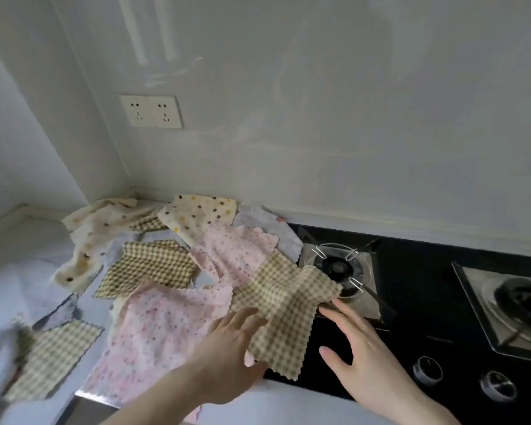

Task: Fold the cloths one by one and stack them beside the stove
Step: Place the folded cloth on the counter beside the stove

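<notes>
**Both hands at the checked cloth, nothing gripped yet**

Left hand [227, 360] is nearest the lens, low centre, palm down. Its fingers [246, 317] are straight and spread, tips lying on the near-left edge of the checked cloth [284, 305], thumb down by the cloth's bottom edge. No pinch, no curl.

Right hand [359, 354] is just to the right, over the black stove [411, 305]. Fingers also straight and apart; tips reach the cloth's right corner beside the left burner [337, 268]. Touching vs just short of it: can't tell. Holds nothing.

Key relation: the cloth sits fwd of and between the two hands. Long axis runs diagonal, from the far-left end on the pile to the near-right corner hanging over the stove glass. So it straddles the tabletop [16, 289] / stove edge, far-right corner almost at the burner. Left hand is already on it, so nearer; right hand covers the opposite side.

Judgement: first fold not started, this cloth is the pick. Next move prob needs both hands to pinch opposite edges and lift it off the pink floral cloth [163, 329] that it overlaps, w/o dragging that one along.

Other cloths lie unfolded in a heap to the left, back to the wall corner: more checked, pink, dotted cream [196, 214]. No folded stack visible anywhere yet.

Risk: the corner near the burner could snag on the pan supports if pulled sideways.
</notes>
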A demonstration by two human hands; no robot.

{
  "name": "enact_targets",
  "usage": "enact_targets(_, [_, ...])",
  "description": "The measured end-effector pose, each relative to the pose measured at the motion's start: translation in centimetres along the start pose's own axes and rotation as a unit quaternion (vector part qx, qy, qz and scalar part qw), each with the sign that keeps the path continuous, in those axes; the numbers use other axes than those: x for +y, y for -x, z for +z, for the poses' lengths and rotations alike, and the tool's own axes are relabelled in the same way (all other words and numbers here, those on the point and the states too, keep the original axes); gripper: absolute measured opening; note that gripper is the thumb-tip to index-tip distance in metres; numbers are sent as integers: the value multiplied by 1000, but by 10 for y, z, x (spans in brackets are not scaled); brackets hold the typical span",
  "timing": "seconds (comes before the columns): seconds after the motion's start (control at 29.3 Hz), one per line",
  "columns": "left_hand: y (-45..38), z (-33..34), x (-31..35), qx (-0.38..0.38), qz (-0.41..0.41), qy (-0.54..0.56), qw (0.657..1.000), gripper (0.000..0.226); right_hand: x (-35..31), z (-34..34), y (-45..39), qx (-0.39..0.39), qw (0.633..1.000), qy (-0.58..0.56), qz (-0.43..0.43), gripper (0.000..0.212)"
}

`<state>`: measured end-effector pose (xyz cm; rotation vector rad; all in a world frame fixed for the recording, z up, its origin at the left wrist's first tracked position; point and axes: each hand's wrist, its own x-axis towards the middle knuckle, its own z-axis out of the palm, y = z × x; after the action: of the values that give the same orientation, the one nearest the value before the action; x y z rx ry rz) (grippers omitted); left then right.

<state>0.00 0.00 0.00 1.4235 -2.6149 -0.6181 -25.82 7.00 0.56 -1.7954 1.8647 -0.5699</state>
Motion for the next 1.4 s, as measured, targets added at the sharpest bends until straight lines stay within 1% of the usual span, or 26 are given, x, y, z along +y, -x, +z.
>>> enact_targets(0.03, [-4, 15, -3, -6, 16, 1, 1000, 72, 11, 13, -2, 1, 1000, -4, -19, 65])
enact_targets(0.14, [-7, 66, -16, 79, 75, 16, 994, 79, 39, 46, -11, 1, 999, 10, -35, 60])
enact_targets(0.17, [-6, 83, -20, 100, 108, 19, 989, 78, 47, 59, -11, 5, 998, 18, -52, 57])
enact_targets(0.24, [-2, 109, -25, 137, 155, -1, 978, 74, 57, 81, -4, 20, 994, 74, -83, 50])
enact_targets(0.31, [-3, 122, -29, 189, 149, -18, 970, 72, 61, 94, 1, 47, 988, 119, -87, 44])
enact_targets(0.38, [-7, 130, -33, 206, 141, -18, 968, 66, 64, 106, 6, 89, 983, 131, -91, 41])
enact_targets(0.44, [-7, 133, -34, 203, 151, -43, 967, 55, 71, 118, 10, 133, 977, 125, -108, 44])
enact_targets(0.51, [-7, 135, -35, 207, 153, -51, 965, 45, 76, 122, 11, 152, 976, 113, -107, 47])
enact_targets(0.62, [-6, 141, -39, 253, 159, -47, 953, 30, 78, 126, 12, 170, 975, 89, -108, 47])
enact_targets(0.68, [-1, 142, -39, 287, 156, -46, 944, 17, 75, 128, 20, 186, 975, 81, -90, 47])
enact_targets(0.75, [8, 137, -34, 303, 147, -66, 939, 11, 69, 130, 36, 203, 974, 75, -63, 51])
enact_targets(0.85, [29, 114, -11, 332, 140, -64, 931, 15, 60, 133, 67, 189, 980, 39, -46, 64])
enact_targets(0.92, [44, 89, 14, 357, 139, -8, 924, 16, 54, 130, 87, 181, 983, 4, -36, 71])
enact_targets(0.99, [57, 63, 39, 363, 137, 46, 921, 12, 43, 120, 105, 189, 982, -14, -28, 77])
enact_targets(1.16, [84, 4, 86, 384, 159, 117, 902, 17, 1, 66, 142, 248, 967, -42, -47, 85])
enact_targets(1.23, [98, -13, 104, 382, 176, 140, 897, 19, -12, 47, 154, 235, 969, -60, -43, 85])
enact_targets(1.3, [109, -24, 116, 372, 190, 149, 896, 23, -23, 36, 168, 177, 977, -115, -37, 79])
enact_targets(1.37, [117, -29, 123, 354, 194, 157, 901, 30, -30, 32, 185, 134, 977, -155, -53, 57])
enact_targets(1.4, [120, -30, 125, 348, 194, 161, 903, 31, -30, 32, 190, 134, 978, -148, -62, 42])
